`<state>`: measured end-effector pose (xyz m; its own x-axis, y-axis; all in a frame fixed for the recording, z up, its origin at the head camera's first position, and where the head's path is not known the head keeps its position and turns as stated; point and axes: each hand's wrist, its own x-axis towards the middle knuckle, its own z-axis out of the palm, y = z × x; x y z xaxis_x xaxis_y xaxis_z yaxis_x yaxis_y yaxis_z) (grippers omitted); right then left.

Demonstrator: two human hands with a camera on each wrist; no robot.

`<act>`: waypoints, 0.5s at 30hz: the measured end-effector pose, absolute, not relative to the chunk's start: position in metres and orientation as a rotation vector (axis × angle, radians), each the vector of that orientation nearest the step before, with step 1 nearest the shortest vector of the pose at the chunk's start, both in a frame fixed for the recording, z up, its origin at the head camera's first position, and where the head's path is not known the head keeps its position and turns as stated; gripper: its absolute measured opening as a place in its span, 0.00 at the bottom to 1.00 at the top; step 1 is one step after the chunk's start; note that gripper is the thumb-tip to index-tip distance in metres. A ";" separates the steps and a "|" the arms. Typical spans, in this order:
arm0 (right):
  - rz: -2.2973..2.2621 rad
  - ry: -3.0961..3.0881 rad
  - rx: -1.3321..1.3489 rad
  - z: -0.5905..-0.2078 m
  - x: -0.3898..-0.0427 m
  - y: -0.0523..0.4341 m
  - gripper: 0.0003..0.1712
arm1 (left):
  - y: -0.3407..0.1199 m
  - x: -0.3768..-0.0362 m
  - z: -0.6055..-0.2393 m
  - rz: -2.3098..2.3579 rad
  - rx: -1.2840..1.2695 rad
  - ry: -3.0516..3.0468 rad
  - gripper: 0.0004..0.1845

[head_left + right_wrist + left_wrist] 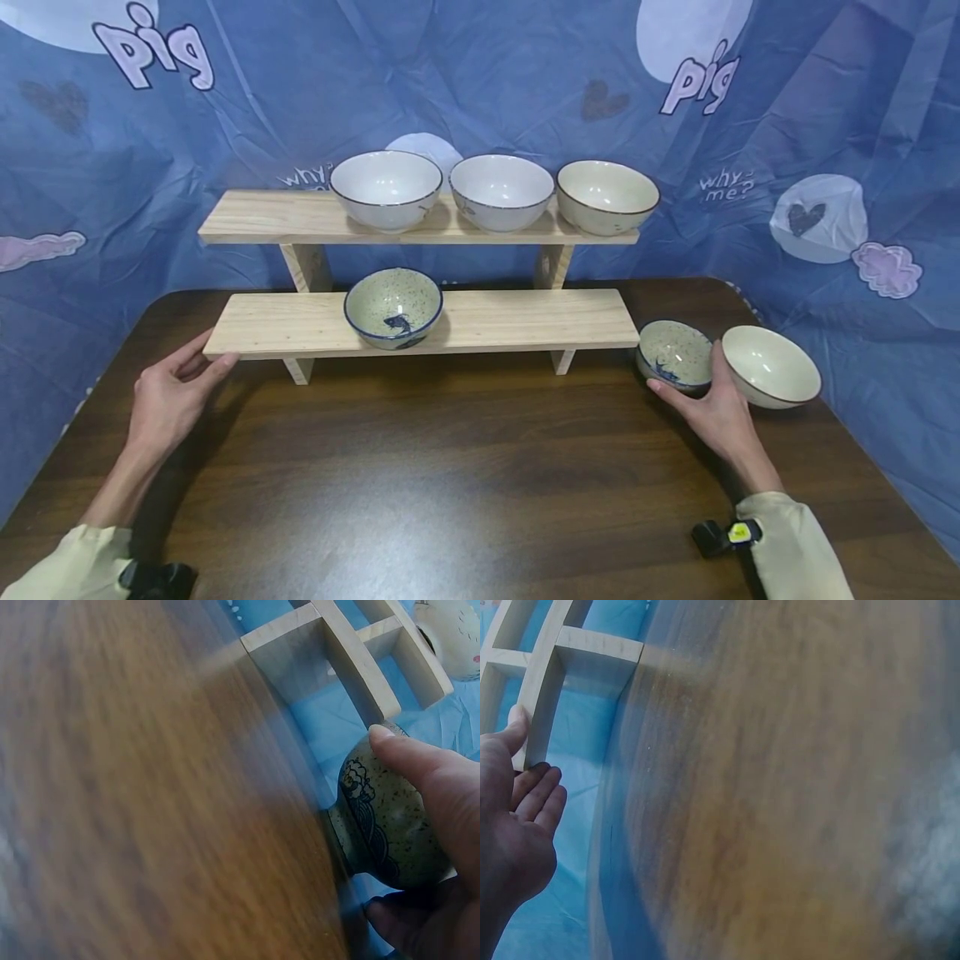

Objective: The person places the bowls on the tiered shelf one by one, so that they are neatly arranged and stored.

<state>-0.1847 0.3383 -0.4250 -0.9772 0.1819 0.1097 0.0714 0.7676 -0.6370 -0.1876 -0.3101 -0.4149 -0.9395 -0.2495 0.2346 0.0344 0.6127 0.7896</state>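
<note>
The speckled bowl (675, 357) is cupped by the right hand (712, 408); the shelf (420, 323) should be steadied by the relaxed left hand (167, 398).

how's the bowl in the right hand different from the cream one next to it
The speckled bowl is smaller, with blue painted markings and a blue rim; the cream bowl is bigger and plain with a dark rim. The right hand holds the speckled bowl; the cream bowl is untouched. Both sit tilted on the table.
</note>
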 end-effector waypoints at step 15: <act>0.958 -2.753 -0.215 -0.426 -0.184 0.335 0.66 | -0.311 -0.187 -0.414 -1.245 0.180 -2.530 0.34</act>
